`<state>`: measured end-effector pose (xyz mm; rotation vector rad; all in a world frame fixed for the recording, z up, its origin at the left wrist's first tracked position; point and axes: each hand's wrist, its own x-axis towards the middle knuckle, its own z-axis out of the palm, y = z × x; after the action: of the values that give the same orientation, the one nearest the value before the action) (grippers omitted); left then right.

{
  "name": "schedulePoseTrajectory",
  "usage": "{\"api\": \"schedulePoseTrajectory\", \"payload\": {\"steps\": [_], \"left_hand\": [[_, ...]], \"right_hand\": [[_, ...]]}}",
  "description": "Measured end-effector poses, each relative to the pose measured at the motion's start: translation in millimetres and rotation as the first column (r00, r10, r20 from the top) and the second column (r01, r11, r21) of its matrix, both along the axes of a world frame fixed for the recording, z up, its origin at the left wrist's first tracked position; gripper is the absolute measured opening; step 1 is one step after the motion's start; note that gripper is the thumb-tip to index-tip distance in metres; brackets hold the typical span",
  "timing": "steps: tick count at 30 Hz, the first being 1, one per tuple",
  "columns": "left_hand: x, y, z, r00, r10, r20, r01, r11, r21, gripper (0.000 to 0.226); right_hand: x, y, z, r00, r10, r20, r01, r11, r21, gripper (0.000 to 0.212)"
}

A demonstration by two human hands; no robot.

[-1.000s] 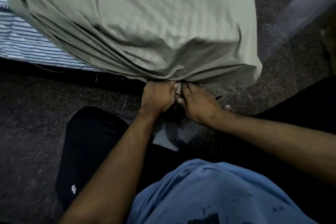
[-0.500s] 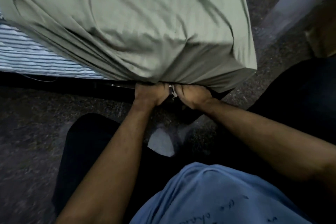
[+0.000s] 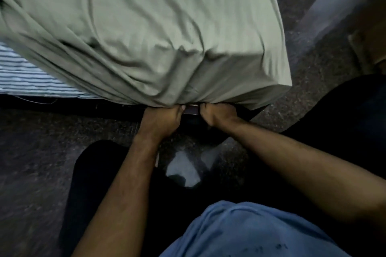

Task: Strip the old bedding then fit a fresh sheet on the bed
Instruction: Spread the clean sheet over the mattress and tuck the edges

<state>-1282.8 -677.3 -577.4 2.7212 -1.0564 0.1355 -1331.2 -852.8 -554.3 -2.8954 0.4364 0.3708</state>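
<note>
Green sheet (image 3: 146, 27) drapes the mattress corner, striped mattress (image 3: 25, 77) bare at left. Left hand (image 3: 160, 119) and right hand (image 3: 217, 113) clench its gathered hem at the lower edge, probably tucking it under; fingertips hidden.

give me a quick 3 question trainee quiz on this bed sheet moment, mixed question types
1. True or false: both hands are at the bottom edge of the green sheet at the mattress corner.
2. Multiple choice: what shows on the bed where the sheet does not yet cover it? A) bare wood B) a blue and white striped mattress C) a red blanket
3. Short answer: where does the sheet bunch into folds?

Key
1. True: the left hand and right hand both grip the hem.
2. B
3. Just above the two hands, at the corner, where the folds converge.
</note>
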Motion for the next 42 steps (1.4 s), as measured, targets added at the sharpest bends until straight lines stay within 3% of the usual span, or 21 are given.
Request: {"api": "schedulePoseTrajectory", "payload": {"steps": [2,4,8,12,15,17,19,21,22,24,25,26,28,29,31,34,35,37,38,40,42], "left_hand": [[-8.9,1.2,14.4,0.996,0.014,-0.084,-0.014,1.000,0.004,0.037],[-18.1,-4.2,25.6,0.995,-0.002,-0.097,-0.003,0.999,-0.050,0.030],[-35.1,-20.8,58.4,0.995,-0.084,-0.051,0.066,0.955,-0.289,0.039],[-36.1,-40.1,80.4,0.978,-0.088,0.188,0.182,0.800,-0.572,0.027],[-41.7,-57.1,107.7,0.938,-0.077,0.338,0.306,0.643,-0.702,0.024],[-41.9,-71.5,126.8,0.932,-0.165,0.324,0.357,0.588,-0.726,0.029],[-35.9,-89.9,142.6,0.935,-0.236,0.266,0.356,0.609,-0.709,0.036],[-26.1,-111.1,151.4,0.945,-0.204,0.255,0.318,0.755,-0.574,0.040],[-21.7,-123.3,153.2,0.943,-0.184,0.277,0.297,0.839,-0.456,0.042],[-16.6,-140.2,154.2,0.947,-0.154,0.282,0.237,0.927,-0.289,0.039],[-15.5,-143.0,153.7,0.953,-0.137,0.269,0.210,0.941,-0.266,0.038],[-14.9,-143.5,153.0,0.956,-0.126,0.265,0.196,0.946,-0.259,0.037],[-15.7,-141.2,152.9,0.950,-0.134,0.281,0.206,0.947,-0.248,0.035],[-15.4,-138.4,152.7,0.944,-0.142,0.297,0.217,0.947,-0.237,0.035],[-13.5,-134.3,153.9,0.937,-0.160,0.310,0.233,0.948,-0.218,0.033],[-10.5,-133.0,156.4,0.929,-0.189,0.319,0.257,0.948,-0.189,0.032],[-10.4,-133.0,156.5,0.928,-0.191,0.319,0.261,0.946,-0.192,0.032],[-10.2,-133.1,154.8,0.926,-0.192,0.325,0.271,0.937,-0.219,0.029],[-9.5,-132.3,152.5,0.921,-0.194,0.339,0.283,0.929,-0.238,0.028],[-6.6,-128.0,146.3,0.890,-0.215,0.402,0.340,0.901,-0.270,0.025],[-3.6,-120.7,140.9,0.844,-0.255,0.472,0.416,0.867,-0.274,0.026]], "right_hand": [[10.5,-0.1,-2.6,0.989,-0.144,-0.027,0.146,0.985,0.096,0.067],[15.2,2.0,-0.7,0.991,-0.130,-0.028,0.132,0.988,0.080,0.065],[8.3,-3.0,16.3,0.982,0.090,-0.167,-0.077,0.994,0.083,0.045],[-23.3,-10.1,60.1,0.898,0.226,-0.378,-0.266,0.962,-0.057,0.057],[-36.4,-19.9,138.1,0.925,0.304,-0.226,-0.324,0.945,-0.053,0.038],[-41.0,-33.1,194.7,0.949,0.315,-0.021,-0.314,0.949,0.022,0.030],[-45.4,-55.4,226.1,0.948,0.187,0.258,-0.221,0.969,0.112,0.028],[-47.0,-80.8,221.8,0.870,-0.102,0.483,-0.029,0.966,0.256,0.020],[-46.2,-93.5,210.5,0.832,-0.207,0.515,0.091,0.966,0.242,0.017],[-42.6,-111.6,179.1,0.888,-0.289,0.356,0.266,0.957,0.115,0.028],[-40.8,-115.1,165.8,0.908,-0.340,0.245,0.304,0.937,0.173,0.034],[-39.8,-116.0,155.9,0.899,-0.405,0.165,0.337,0.882,0.328,0.040],[-38.4,-115.0,148.9,0.841,-0.539,0.049,0.383,0.658,0.648,0.047],[-36.9,-114.9,149.1,0.826,-0.564,0.008,0.391,0.583,0.713,0.049],[-35.5,-115.8,151.8,0.812,-0.583,0.000,0.392,0.545,0.741,0.051],[-35.4,-113.1,169.0,0.813,-0.580,0.043,0.372,0.577,0.727,0.037],[-35.8,-109.5,176.7,0.835,-0.544,0.080,0.367,0.660,0.656,0.030],[-39.8,-98.2,188.1,0.891,-0.404,0.206,0.315,0.878,0.362,0.029],[-42.0,-89.5,193.4,0.901,-0.332,0.280,0.267,0.932,0.246,0.027],[-48.0,-71.5,201.9,0.894,-0.233,0.383,0.180,0.969,0.169,0.022],[-54.1,-59.3,207.2,0.905,-0.193,0.380,0.146,0.978,0.149,0.017]]}}
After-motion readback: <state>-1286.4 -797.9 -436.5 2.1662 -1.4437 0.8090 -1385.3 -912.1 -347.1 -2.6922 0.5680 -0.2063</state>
